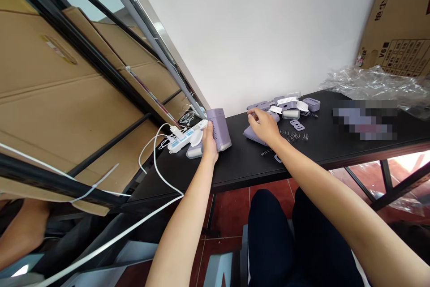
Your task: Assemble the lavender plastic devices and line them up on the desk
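Observation:
My left hand (210, 144) is closed around the side of a purple plastic housing (221, 128) that stands upright on the black table. The housing has a clear rim at its bottom and small holes in its side. Some of the fingers are hidden behind it. My right hand (264, 125) hovers over another purple part (252, 135), its thumb and forefinger curved and apart with nothing visible between them. Small metal springs (295, 136) and a flat purple plate (297, 125) lie just right of it. White brush-like pieces (287, 100) sit among purple parts behind.
A white power strip (188, 139) with plugs and white cables lies left of the housing. At the right are clear plastic wrap (379, 83) and a cardboard box (399, 32). A metal rack with cardboard (50, 58) borders the left. Another person's arm (25, 233) shows lower left.

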{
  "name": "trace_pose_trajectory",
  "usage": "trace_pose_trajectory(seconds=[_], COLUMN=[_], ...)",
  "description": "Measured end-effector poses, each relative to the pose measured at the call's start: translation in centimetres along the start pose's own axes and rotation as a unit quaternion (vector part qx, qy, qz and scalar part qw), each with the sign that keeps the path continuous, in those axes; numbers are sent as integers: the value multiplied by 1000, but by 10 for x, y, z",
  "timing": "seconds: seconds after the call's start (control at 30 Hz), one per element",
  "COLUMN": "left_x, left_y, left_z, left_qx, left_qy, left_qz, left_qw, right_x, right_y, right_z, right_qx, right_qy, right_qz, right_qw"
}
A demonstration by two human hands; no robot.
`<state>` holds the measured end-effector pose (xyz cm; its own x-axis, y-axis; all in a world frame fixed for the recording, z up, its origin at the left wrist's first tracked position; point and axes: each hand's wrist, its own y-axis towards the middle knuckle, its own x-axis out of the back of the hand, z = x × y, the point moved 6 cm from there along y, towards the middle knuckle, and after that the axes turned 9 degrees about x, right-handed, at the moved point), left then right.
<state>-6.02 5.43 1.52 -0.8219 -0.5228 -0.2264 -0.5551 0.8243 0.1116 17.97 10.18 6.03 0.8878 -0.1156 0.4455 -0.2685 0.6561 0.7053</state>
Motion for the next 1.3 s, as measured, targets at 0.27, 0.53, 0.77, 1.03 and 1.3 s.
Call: trace_pose_trajectory(seconds=[0.27, 0.53, 0.77, 1.03, 1.3], left_x=[-4, -18, -29, -26, -20], left_y=[-24, -22, -30, -32, -29], left_z=[-25, -18, -13, -15, -14], left_qx=[-151, -121, -153, -169, -150], left_qy=[424, 615, 685, 699, 699], left_qz=[-144, -129, -114, -144, -194], left_qw=[881, 768, 703, 679, 672], right_x=[-3, -5, -3, -4, 12], right_y=[0, -1, -1, -2, 4], right_z=[2, 1, 1, 0, -8], right_qx=[13, -3, -7, -5, -32], right_qy=[-40, -6, 27, 24, -10], right_qz=[15, 23, 9, 5, -46], right_qw=[999, 1000, 1000, 1000, 998])
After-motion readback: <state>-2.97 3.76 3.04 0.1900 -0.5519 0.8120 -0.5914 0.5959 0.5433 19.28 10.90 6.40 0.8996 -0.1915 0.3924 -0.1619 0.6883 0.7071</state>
